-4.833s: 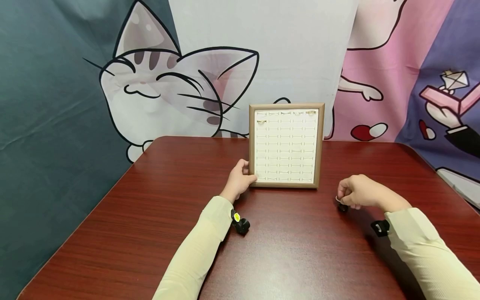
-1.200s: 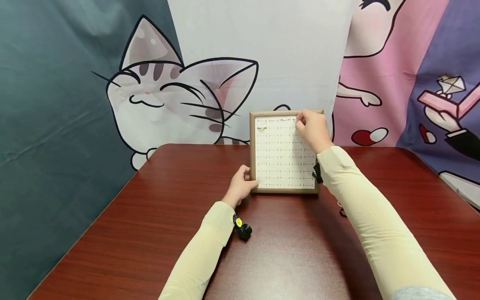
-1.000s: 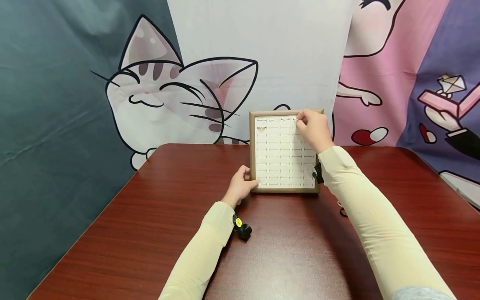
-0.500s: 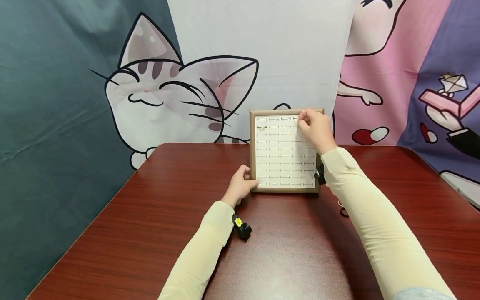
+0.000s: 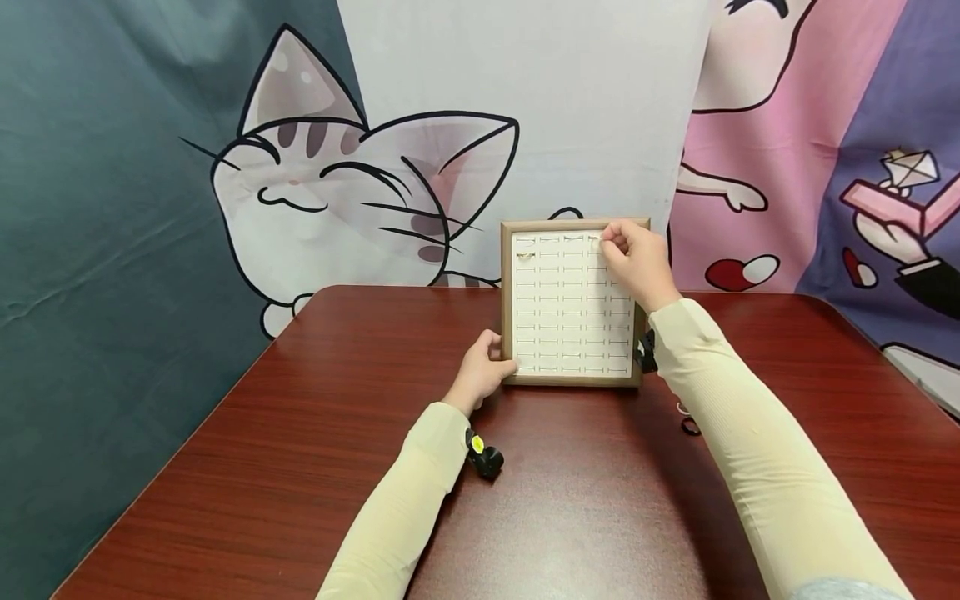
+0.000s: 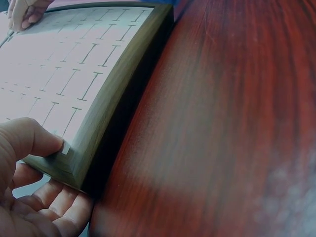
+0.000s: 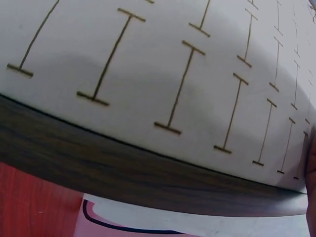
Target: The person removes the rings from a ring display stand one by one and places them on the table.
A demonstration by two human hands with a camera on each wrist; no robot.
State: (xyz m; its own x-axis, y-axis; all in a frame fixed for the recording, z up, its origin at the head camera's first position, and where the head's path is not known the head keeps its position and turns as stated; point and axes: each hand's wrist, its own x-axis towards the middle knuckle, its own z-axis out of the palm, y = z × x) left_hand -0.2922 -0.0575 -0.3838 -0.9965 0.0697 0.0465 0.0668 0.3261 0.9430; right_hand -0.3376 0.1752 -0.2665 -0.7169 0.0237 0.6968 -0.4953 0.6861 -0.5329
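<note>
A wood-framed ring display board [image 5: 572, 308], white with rows of slots, stands on the table facing me. My left hand [image 5: 477, 372] grips its lower left corner. In the left wrist view the thumb [image 6: 37, 141] lies on the front and the fingers are behind and below. At the top right, my right hand [image 5: 639, 260] pinches with thumb and forefinger at a small ring [image 5: 593, 239] in the top row. The fingertips partly hide that ring, and the hand covers the top right slots. A gold ring [image 5: 526, 255] sits at the left of the second row.
To the right of the board, a black ring [image 5: 691, 427] and a pale ring [image 5: 682, 408] lie on the dark red table [image 5: 300, 467], close beside the right sleeve. A cartoon-printed cloth [image 5: 585, 100] hangs behind the table.
From the rings on the table, my right hand has moved up and left to the board's top row. Over the last second it shifts slightly rightward. My left hand keeps its grip.
</note>
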